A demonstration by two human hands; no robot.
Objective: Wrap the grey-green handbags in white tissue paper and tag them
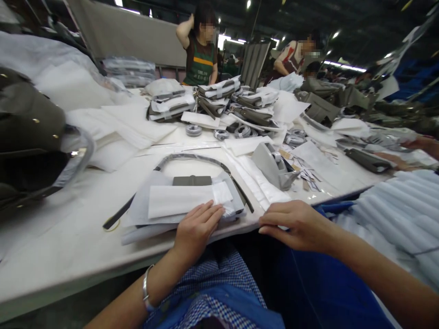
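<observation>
A handbag with a wrapped grey handle lies flat near the table's front edge, covered by thin white sheets. Its dark grey flap shows above a folded white sheet. My left hand rests on the right end of this sheet, fingers stretched out and holding nothing. At the table edge, right of the bag, my right hand has its fingers pressed together near the end of a long white padded strip; what lies between them is hidden. A dark strap sticks out left of the bag.
A grey tape dispenser stands beside small paper tags. Wrapped bags are piled behind, near coiled straps. A large dark bag is at left, rolled white material at right. Two people are across the table.
</observation>
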